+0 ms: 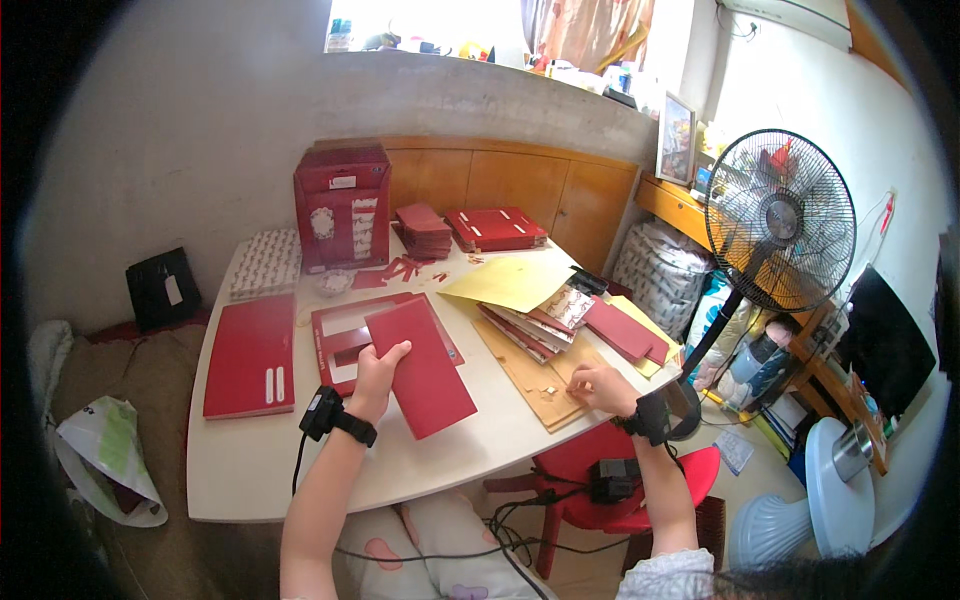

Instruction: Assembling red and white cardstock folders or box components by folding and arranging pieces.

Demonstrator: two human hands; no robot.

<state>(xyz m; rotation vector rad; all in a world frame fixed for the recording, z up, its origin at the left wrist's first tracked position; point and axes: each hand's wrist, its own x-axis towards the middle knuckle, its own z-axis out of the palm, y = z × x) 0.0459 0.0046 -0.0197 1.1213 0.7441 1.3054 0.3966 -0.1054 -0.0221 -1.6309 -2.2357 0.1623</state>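
Observation:
My left hand (374, 382) is closed on the lower left edge of a dark red rectangular card panel (425, 375), tilted above the table with the thumb on its face. Beneath it lies a red sheet with cut-out windows (335, 335). My right hand (603, 388) is low over a brown cardboard sheet (545, 408), fingers curled together in a pinch; whatever they hold is too small to make out. A small pale piece (549, 390) rests on the cardboard beside those fingers. Past them is a stack of folded card pieces (525, 335) under a yellow sheet (510, 284).
Flat red panels (250, 355) lie at the table's left. Behind stand a tall red box (343, 215), a pile of small red cards (424, 232) and a red stack (495, 228). Red cards (615, 330) lie rightward. A fan (780, 215), red stool (610, 480) and cables (510, 535) are nearby.

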